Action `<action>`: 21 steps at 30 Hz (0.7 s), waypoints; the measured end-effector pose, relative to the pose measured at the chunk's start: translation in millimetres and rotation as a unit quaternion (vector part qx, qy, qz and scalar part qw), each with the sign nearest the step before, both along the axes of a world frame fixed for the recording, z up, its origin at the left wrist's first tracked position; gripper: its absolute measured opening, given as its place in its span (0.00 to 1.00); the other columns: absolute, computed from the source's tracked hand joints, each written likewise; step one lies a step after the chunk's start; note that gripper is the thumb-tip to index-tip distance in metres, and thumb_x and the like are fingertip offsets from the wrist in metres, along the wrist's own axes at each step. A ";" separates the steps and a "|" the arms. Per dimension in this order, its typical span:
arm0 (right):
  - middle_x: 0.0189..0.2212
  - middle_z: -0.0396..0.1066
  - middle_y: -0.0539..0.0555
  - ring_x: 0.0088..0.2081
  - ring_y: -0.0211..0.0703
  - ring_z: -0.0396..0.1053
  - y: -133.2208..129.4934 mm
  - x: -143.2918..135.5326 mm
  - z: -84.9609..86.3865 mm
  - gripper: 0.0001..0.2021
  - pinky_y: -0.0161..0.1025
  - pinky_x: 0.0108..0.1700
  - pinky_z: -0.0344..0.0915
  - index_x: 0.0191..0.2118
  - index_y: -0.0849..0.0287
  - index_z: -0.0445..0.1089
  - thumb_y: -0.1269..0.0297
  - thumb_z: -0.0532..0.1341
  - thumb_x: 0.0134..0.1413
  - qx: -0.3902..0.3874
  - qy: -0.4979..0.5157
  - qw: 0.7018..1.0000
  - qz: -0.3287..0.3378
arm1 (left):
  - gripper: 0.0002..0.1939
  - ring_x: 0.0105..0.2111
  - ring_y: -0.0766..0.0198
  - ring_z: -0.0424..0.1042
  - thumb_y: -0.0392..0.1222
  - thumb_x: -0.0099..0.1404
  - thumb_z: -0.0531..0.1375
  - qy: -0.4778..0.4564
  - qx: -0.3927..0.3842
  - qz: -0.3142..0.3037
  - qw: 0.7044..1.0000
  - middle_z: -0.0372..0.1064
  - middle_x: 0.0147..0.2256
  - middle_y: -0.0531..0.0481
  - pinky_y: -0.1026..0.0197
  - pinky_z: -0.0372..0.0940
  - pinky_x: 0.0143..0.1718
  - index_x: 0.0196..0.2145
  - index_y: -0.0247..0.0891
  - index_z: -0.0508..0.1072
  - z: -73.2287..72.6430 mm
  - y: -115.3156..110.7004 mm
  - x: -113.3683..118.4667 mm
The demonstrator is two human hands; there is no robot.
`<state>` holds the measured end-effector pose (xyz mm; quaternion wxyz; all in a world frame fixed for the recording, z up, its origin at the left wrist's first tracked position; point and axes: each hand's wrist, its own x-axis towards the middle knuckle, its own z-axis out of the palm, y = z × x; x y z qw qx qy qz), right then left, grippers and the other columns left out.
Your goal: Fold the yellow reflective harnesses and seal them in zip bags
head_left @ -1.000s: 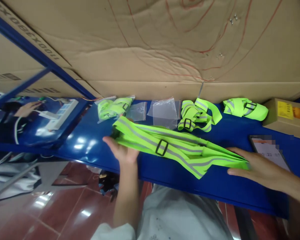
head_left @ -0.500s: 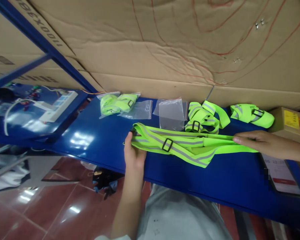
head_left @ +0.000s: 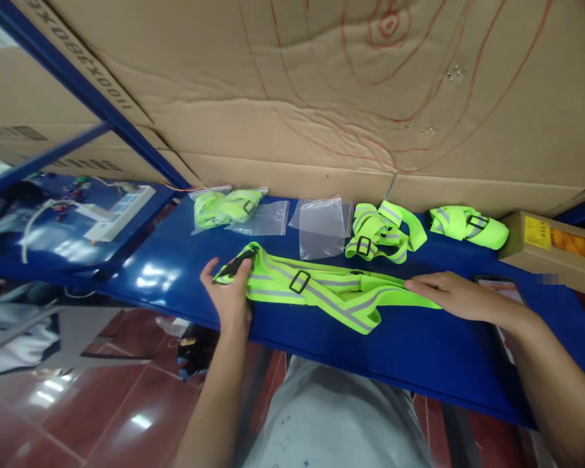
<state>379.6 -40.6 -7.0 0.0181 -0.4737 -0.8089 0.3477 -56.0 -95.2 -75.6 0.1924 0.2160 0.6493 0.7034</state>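
Observation:
A neon-yellow reflective strap with grey stripes and black slide buckles stretches in folded layers between my hands, low over the blue table. My left hand grips its left end, thumb on top beside a black clip. At the other end, my right hand is closed on the strap, its palm turned down. Behind it lie a loosely bundled strap and a tightly rolled one. Clear plastic bags lie at the back, and one bag holds rolled straps.
A cardboard box stands at the right end of the blue table. Partly under my right forearm lies a phone. Large cardboard walls the back. On the left are a blue frame post and a power strip.
The view has shifted a little. My left fingers have spread around the clip end, and the strap has come lower toward the table. My right hand has turned flatter over its end.

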 end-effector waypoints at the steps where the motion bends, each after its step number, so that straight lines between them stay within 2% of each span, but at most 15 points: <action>1: 0.36 0.80 0.52 0.40 0.53 0.76 -2.2 0.6 -5.0 0.31 0.44 0.44 0.69 0.38 0.52 0.79 0.36 0.46 0.68 -0.013 -0.004 1.000 0.007 | 0.37 0.41 0.64 0.77 0.49 0.57 0.71 -0.009 -0.004 0.003 1.000 0.72 0.44 0.48 0.58 0.72 0.46 0.59 0.44 0.59 -0.5 -0.5 -5.2; 3: 0.41 0.81 0.53 0.43 0.56 0.77 -5.5 4.3 -14.6 0.33 0.47 0.47 0.68 0.42 0.51 0.79 0.36 0.42 0.69 -0.010 -0.022 1.000 -0.003 | 0.33 0.40 0.64 0.77 0.49 0.60 0.68 -0.015 -0.014 -0.010 1.000 0.73 0.43 0.47 0.57 0.72 0.46 0.58 0.43 0.59 0.7 -2.1 -14.8; 5: 0.46 0.81 0.53 0.45 0.58 0.78 -7.3 8.9 -21.7 0.33 0.49 0.48 0.68 0.45 0.49 0.78 0.37 0.41 0.69 0.033 -0.050 0.998 -0.028 | 0.31 0.40 0.62 0.77 0.46 0.56 0.71 0.018 -0.036 -0.046 0.998 0.75 0.41 0.46 0.56 0.71 0.47 0.54 0.41 0.65 5.9 -5.8 -20.1; 7: 0.46 0.81 0.53 0.45 0.58 0.78 -8.2 11.4 -24.8 0.31 0.49 0.46 0.69 0.47 0.48 0.78 0.37 0.42 0.69 0.064 -0.080 0.994 -0.043 | 0.27 0.45 0.58 0.77 0.48 0.56 0.72 0.124 -0.064 -0.095 0.986 0.76 0.45 0.43 0.55 0.70 0.49 0.50 0.39 0.71 14.6 -11.5 -18.9; 8: 0.44 0.81 0.53 0.44 0.58 0.79 -8.7 11.3 -24.6 0.31 0.48 0.44 0.69 0.47 0.47 0.78 0.37 0.43 0.69 0.074 -0.096 0.991 -0.048 | 0.25 0.49 0.56 0.76 0.50 0.59 0.70 0.195 -0.082 -0.129 0.969 0.75 0.48 0.42 0.55 0.70 0.51 0.51 0.39 0.72 19.8 -14.5 -16.1; 10: 0.41 0.82 0.54 0.43 0.59 0.79 -10.1 8.5 -21.9 0.30 0.49 0.43 0.69 0.48 0.48 0.78 0.38 0.43 0.70 0.112 -0.118 0.985 -0.056 | 0.28 0.55 0.52 0.72 0.55 0.64 0.66 0.344 -0.130 -0.212 0.906 0.71 0.56 0.41 0.52 0.69 0.53 0.57 0.42 0.71 30.2 -19.0 -8.0; 12: 0.46 0.80 0.58 0.48 0.62 0.77 -12.9 3.5 -18.5 0.30 0.54 0.49 0.69 0.52 0.53 0.76 0.39 0.44 0.70 0.190 -0.111 0.973 -0.066 | 0.33 0.60 0.47 0.68 0.57 0.64 0.66 0.450 -0.185 -0.282 0.827 0.67 0.60 0.40 0.47 0.67 0.58 0.62 0.44 0.67 38.4 -19.6 0.1; 14: 0.55 0.75 0.63 0.57 0.64 0.72 -17.8 -1.7 -17.6 0.31 0.58 0.58 0.64 0.59 0.57 0.72 0.40 0.47 0.70 0.259 -0.069 0.962 -0.056 | 0.32 0.61 0.44 0.67 0.55 0.65 0.64 0.513 -0.250 -0.290 0.768 0.66 0.61 0.40 0.44 0.65 0.60 0.63 0.45 0.66 43.6 -16.0 5.1; 15: 0.59 0.72 0.63 0.60 0.63 0.69 -20.9 -3.9 -19.0 0.31 0.58 0.61 0.62 0.62 0.57 0.69 0.39 0.50 0.68 0.267 -0.044 0.962 -0.041 | 0.29 0.60 0.44 0.68 0.52 0.67 0.62 0.525 -0.283 -0.278 0.753 0.67 0.60 0.41 0.44 0.66 0.58 0.63 0.45 0.66 45.3 -13.2 5.9; 18: 0.64 0.66 0.60 0.63 0.62 0.64 -29.8 -7.1 -30.3 0.36 0.56 0.62 0.62 0.68 0.51 0.63 0.38 0.62 0.59 0.206 -0.007 0.978 0.030 | 0.27 0.50 0.45 0.76 0.45 0.69 0.58 0.511 -0.356 -0.253 0.740 0.72 0.56 0.43 0.46 0.71 0.50 0.64 0.48 0.63 49.9 -4.9 2.3; 21: 0.65 0.65 0.59 0.62 0.64 0.65 -32.1 -4.7 -47.4 0.37 0.58 0.60 0.62 0.68 0.46 0.63 0.42 0.67 0.55 0.182 -0.034 0.981 0.049 | 0.33 0.43 0.48 0.78 0.40 0.66 0.58 0.477 -0.360 -0.224 0.769 0.74 0.53 0.42 0.49 0.71 0.46 0.67 0.46 0.56 55.5 -1.5 -6.2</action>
